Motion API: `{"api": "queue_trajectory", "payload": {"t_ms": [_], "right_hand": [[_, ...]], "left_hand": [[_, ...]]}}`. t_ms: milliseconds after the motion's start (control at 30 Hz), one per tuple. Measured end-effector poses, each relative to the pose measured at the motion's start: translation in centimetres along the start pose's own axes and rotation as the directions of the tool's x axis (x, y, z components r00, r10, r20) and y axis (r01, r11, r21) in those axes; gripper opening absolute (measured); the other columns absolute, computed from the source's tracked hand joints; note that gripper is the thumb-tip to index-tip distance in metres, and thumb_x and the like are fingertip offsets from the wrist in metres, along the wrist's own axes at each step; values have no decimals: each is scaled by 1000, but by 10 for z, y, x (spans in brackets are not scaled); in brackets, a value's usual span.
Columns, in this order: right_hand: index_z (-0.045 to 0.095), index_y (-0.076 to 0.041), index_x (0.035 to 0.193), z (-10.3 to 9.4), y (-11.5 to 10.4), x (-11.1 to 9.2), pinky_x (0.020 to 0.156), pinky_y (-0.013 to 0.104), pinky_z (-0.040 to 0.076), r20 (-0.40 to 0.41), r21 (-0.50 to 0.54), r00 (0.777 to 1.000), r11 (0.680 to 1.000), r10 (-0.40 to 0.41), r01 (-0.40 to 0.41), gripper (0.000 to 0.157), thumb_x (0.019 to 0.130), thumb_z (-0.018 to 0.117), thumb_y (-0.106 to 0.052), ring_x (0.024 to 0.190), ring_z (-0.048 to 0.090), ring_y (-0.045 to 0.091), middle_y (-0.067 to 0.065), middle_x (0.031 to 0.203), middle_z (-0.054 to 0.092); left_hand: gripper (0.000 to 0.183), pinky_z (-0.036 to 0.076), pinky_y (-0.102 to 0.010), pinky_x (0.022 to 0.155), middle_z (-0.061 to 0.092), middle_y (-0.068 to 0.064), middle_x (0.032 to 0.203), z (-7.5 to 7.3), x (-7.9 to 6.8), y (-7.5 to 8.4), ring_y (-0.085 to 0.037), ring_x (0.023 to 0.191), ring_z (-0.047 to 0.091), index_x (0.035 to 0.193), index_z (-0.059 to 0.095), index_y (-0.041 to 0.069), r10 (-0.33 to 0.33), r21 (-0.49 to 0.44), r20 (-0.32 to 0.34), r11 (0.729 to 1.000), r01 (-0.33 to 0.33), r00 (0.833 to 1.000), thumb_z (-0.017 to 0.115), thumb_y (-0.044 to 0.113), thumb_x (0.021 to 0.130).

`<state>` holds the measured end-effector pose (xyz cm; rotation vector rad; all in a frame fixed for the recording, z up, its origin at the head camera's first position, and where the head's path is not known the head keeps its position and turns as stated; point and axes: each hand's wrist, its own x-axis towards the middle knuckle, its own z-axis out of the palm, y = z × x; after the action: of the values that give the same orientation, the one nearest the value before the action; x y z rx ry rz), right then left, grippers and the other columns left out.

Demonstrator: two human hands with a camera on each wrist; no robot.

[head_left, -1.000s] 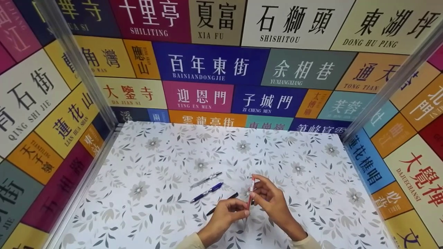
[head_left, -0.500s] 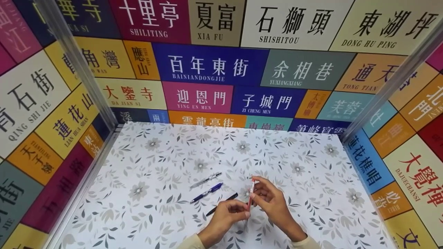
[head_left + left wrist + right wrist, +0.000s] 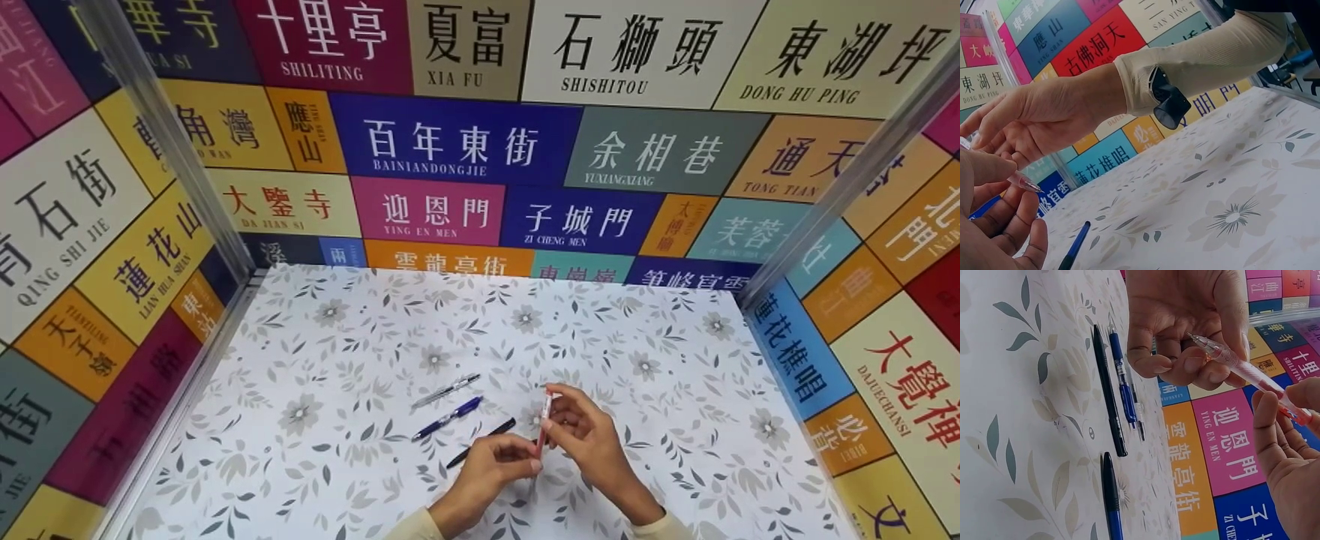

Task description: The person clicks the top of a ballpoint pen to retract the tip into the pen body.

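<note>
A clear-and-red ballpoint pen [image 3: 543, 430] is held slanted above the table between both hands. My left hand [image 3: 489, 471] pinches its lower, tip end between thumb and fingers. Higher up, my right hand [image 3: 592, 444] grips the same pen near its red end. In the right wrist view the pen [image 3: 1241, 370] shows its metal point out past the left thumb, with the left hand [image 3: 1185, 323] above and the right hand [image 3: 1294, 467] below. The left wrist view has the pen [image 3: 1023, 181] partly covered by the left fingers.
Left of the hands lie a clear pen [image 3: 446, 391], a blue pen [image 3: 448, 418] and a black pen [image 3: 487, 441] on the floral tabletop [image 3: 360, 322]. A dark blue pen [image 3: 1112, 495] lies apart in the right wrist view. Sign-covered walls [image 3: 457, 142] enclose the table.
Both hands stay nearly still on the red pen. The right hand has shifted very slightly downward in the picture.
</note>
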<state>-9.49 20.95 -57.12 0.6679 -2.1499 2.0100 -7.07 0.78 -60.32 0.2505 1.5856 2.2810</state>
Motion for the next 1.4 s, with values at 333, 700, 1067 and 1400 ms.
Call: {"api": "queue_trajectory", "payload": {"t_ms": [333,700,1067,1400], "right_hand": [[56,12,146,0,2,0,60,27,58,0,4,1000,1000,-1,1,49,100,71,11,80,71,21,31,105,64],[56,2,152,0,2,1,61,30,61,-3,7,1000,1000,-10,10,57,99,72,12,83,74,20,31,103,66],[56,3,152,1,2,0,77,33,65,-27,36,999,999,34,-33,59,97,73,14,94,74,28,33,107,64],[54,7,151,0,7,-2,78,37,66,-42,65,999,998,27,-25,58,97,73,14,98,73,37,40,110,60]], "left_hand": [[28,63,-28,82,75,2,92,0,-1,0,-13,87,71,113,72,-18,-18,4,-11,1000,18,1000,79,-6,89],[27,61,-27,80,75,2,90,-1,0,-1,-12,85,71,113,72,-18,-23,21,-15,1000,23,1000,78,-4,91],[30,60,-24,77,75,0,89,-2,0,-2,-11,83,70,113,71,-19,-11,50,-15,999,11,1000,80,-2,90],[19,55,-21,74,76,1,91,-8,2,1,-10,83,69,109,77,-12,15,181,-12,983,-12,1000,78,-3,92]]}}
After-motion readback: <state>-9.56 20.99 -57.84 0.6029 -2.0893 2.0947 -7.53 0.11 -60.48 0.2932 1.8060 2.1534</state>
